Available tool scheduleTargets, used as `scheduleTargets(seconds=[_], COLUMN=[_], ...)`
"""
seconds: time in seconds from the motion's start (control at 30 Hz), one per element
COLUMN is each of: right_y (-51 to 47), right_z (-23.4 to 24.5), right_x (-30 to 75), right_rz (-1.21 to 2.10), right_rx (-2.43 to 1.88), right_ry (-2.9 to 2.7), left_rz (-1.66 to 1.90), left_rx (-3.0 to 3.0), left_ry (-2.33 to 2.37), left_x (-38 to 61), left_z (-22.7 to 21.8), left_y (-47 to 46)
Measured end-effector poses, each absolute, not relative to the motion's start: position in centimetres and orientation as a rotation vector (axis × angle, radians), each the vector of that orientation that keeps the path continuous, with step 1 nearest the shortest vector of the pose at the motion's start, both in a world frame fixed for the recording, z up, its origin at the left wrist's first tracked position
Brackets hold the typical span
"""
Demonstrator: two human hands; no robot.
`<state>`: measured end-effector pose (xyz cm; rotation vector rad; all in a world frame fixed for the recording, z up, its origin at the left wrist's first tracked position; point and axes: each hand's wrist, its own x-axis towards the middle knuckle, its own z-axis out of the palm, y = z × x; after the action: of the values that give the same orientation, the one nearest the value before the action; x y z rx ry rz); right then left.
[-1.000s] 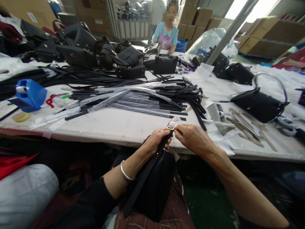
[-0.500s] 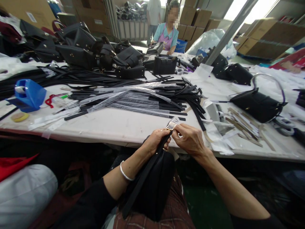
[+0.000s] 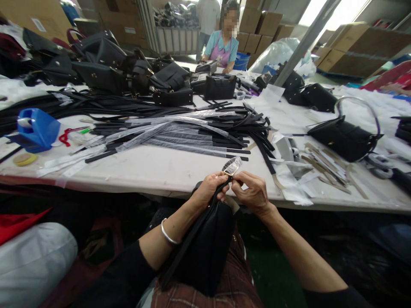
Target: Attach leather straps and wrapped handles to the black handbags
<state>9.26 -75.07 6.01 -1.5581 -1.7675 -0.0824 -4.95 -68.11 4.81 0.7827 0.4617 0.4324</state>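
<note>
In the head view, the left hand (image 3: 210,190) is clenched around a black strap (image 3: 189,244) just below its gold buckle (image 3: 231,167), which is wrapped in clear film. The right hand (image 3: 252,192) pinches that buckle end from the other side, at the edge of the white table (image 3: 154,169). A black handbag (image 3: 208,252) rests on the lap below

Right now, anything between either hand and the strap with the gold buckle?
Nothing visible. The left hand and right hand both pinch the black strap just under the buckle, above the bag on the lap. Only clear film wraps the buckle itself, above the fingertips.
</note>
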Motion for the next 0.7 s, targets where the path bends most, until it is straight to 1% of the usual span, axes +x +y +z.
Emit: scheduleTargets(seconds=[0.17, 0.27, 0.4, 0.5, 0.7], right_y=[-75.1, -75.3, -76.0, -76.3, -75.9], right_z=[6.6, 6.7, 7.1, 7.9, 9.1], right_x=[8.8, 8.1, 7.1, 7.3, 8.2], right_rz=[-0.087, -0.097, -0.085, -0.106, -0.11], right_rx=[-1.606, -1.617, -1.58, -1.632, -1.79], right_ry=[-1.72, -1.77, -1.891, -1.792, -1.715], left_rz=[0.632, 0.656, 0.626, 0.602, 0.59], left_rx=[1.467, 1.786, 1.994, 2.109, 2.297], left_ry=[0.734, 0.893, 1.071, 1.144, 1.093], left_x=[-5.2, -5.3, -5.7, -5.8, -5.7], left_z=[5.8, 6.2, 6.6, 6.8, 6.8], left_y=[-67.8, -67.7, -67.7, -67.9, -68.4])
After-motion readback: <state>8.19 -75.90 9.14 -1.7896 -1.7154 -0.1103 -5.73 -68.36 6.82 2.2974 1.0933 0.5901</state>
